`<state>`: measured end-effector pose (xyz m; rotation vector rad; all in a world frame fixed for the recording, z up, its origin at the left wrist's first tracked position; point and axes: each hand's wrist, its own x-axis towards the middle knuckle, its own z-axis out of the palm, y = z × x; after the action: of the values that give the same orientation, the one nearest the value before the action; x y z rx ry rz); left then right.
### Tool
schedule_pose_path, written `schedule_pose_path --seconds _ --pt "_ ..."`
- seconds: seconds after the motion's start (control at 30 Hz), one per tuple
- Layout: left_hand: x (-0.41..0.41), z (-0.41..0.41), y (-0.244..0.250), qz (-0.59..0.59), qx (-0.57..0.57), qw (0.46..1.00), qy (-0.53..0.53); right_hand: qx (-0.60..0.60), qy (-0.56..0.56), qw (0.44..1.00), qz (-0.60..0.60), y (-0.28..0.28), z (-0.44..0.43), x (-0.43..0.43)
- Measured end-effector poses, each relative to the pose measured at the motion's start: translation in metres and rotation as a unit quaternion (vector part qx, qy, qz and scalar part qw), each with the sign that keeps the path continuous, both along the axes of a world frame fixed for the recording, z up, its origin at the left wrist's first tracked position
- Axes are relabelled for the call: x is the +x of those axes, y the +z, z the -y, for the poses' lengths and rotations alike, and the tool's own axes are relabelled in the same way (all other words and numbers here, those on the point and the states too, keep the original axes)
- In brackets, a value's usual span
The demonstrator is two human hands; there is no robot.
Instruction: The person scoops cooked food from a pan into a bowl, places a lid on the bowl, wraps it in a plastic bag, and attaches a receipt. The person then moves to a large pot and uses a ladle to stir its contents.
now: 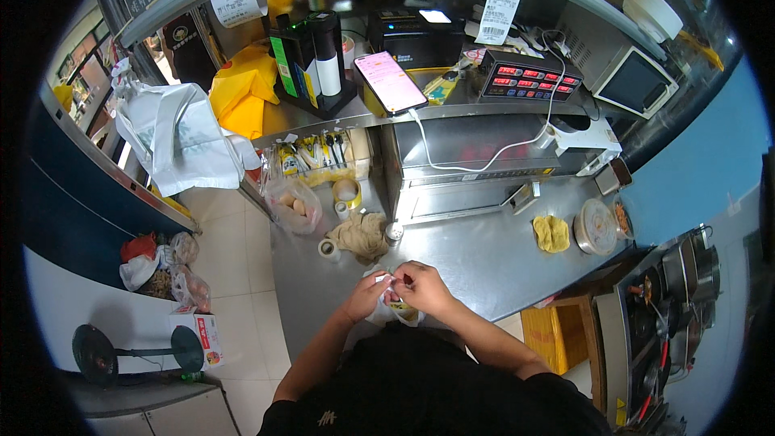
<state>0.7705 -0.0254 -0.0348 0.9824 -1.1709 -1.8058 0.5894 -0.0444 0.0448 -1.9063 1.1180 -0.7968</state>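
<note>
Close against my body, at the front edge of the steel counter, sits a white plastic bag. Something yellow shows through its side, too covered to name. My left hand pinches the gathered top of the bag from the left. From the other side my right hand grips the same gathered plastic, its fingers bent and meeting the left fingertips. Just beyond both hands lie a crumpled beige cloth and a metal-topped shaker. A small white roll stands left of the cloth.
Behind the cloth are a tape roll and a bag of eggs. A phone rests on the shelf, its white cable hanging across a steel appliance. Rightward lie a folded yellow cloth and a lidded container.
</note>
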Motion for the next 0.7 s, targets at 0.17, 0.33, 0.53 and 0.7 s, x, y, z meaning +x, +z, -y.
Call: schedule_pose_path --seconds 0.17,0.33,0.53,0.7 --pt "0.004 -0.003 -0.003 -0.041 0.064 0.995 0.06 0.132 -0.043 0.99 0.037 -0.008 -0.023 -0.001" --pt "0.004 -0.003 0.017 0.043 -0.004 0.998 0.035 0.136 -0.019 0.99 -0.038 -0.021 -0.021 -0.005" --pt "-0.004 -0.008 0.03 0.285 -0.232 0.929 0.047 -0.093 0.075 0.986 -0.113 -0.004 -0.004 -0.004" --pt "-0.011 -0.009 0.016 0.405 -0.456 0.783 0.12 0.105 0.153 0.981 -0.062 -0.029 0.011 -0.006"
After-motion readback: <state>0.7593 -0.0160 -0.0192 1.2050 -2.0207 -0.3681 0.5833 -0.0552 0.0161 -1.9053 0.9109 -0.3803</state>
